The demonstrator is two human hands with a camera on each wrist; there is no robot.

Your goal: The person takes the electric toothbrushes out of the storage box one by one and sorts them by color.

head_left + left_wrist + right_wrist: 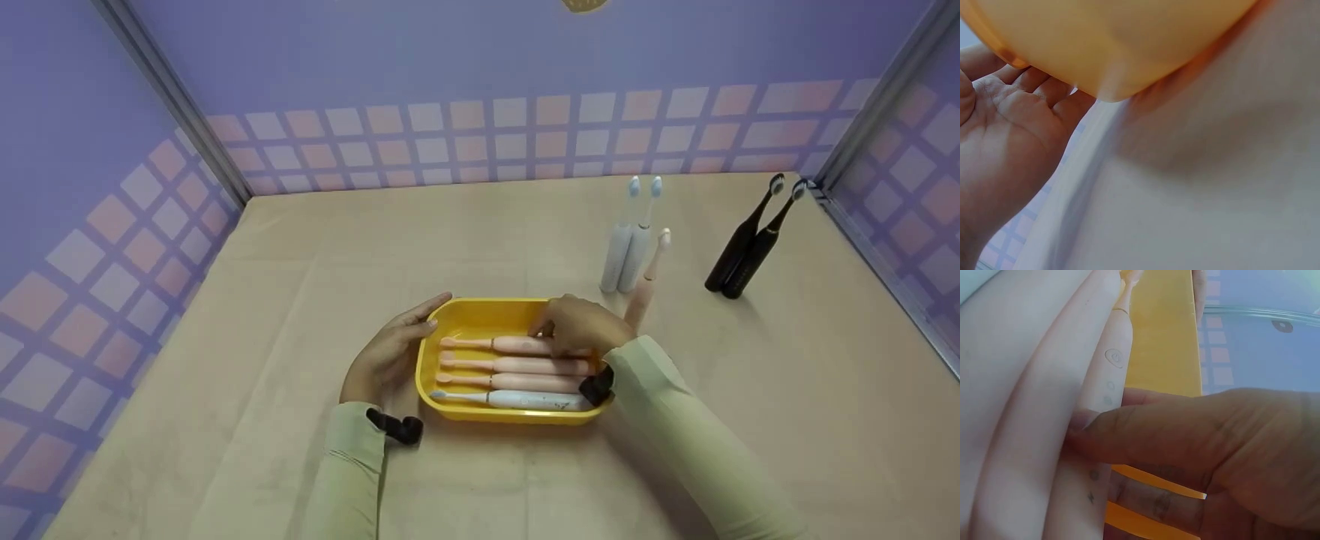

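My left hand [386, 352] grips the left end of a yellow tray [480, 315], thumb at the rim and fingers along its outer side. In the left wrist view those fingers touch the tray's wall [1123, 45]. Three pink electric toothbrushes lie side by side in the tray, heads to the left, with a white electric toothbrush [532, 400] nearest me. Reaching in from the right, my right hand [589, 324] pinches the handle of the farthest pink electric toothbrush [1107, 365]. Its thumb presses the handle in the right wrist view; part of the handle is hidden.
Just right of the tray a pink electric toothbrush [641, 296] stands upright, close to my right wrist. Behind it stand two white electric toothbrushes [626, 251]. Two black electric toothbrushes [742, 255] stand farther right. Tiled-pattern walls [510, 135] border the cloth-covered table [360, 247].
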